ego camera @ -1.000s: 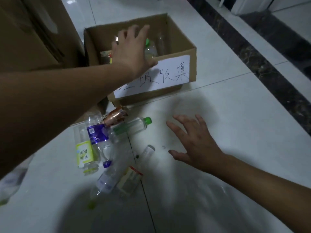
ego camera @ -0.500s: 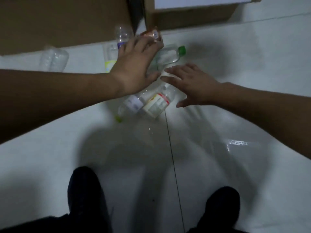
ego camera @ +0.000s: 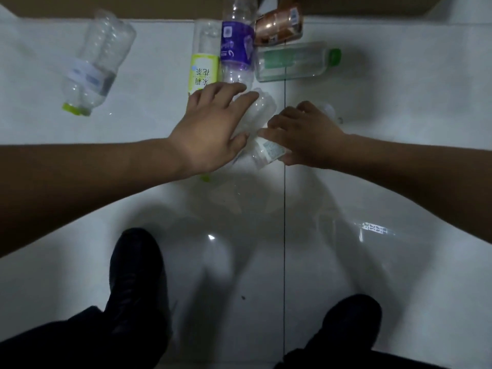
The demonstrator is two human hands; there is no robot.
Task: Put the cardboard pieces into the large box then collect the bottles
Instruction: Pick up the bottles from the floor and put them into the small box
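Several empty plastic bottles lie on the white tiled floor. My left hand closes over a clear bottle with a yellow-green cap under my wrist. My right hand grips a second clear bottle with a white label beside it. Beyond my fingers lie a yellow-labelled bottle, a purple-labelled bottle, a copper-coloured bottle and a green-capped bottle. Another clear bottle lies apart at the far left.
Brown cardboard runs along the top edge of the view, just behind the bottles. My two dark shoes stand on the floor near the bottom. A dark tile joint runs between them.
My view has dropped from the labelled box to the floor. My left hand came down from the box onto a bottle. My right hand has closed on the white-labelled bottle.
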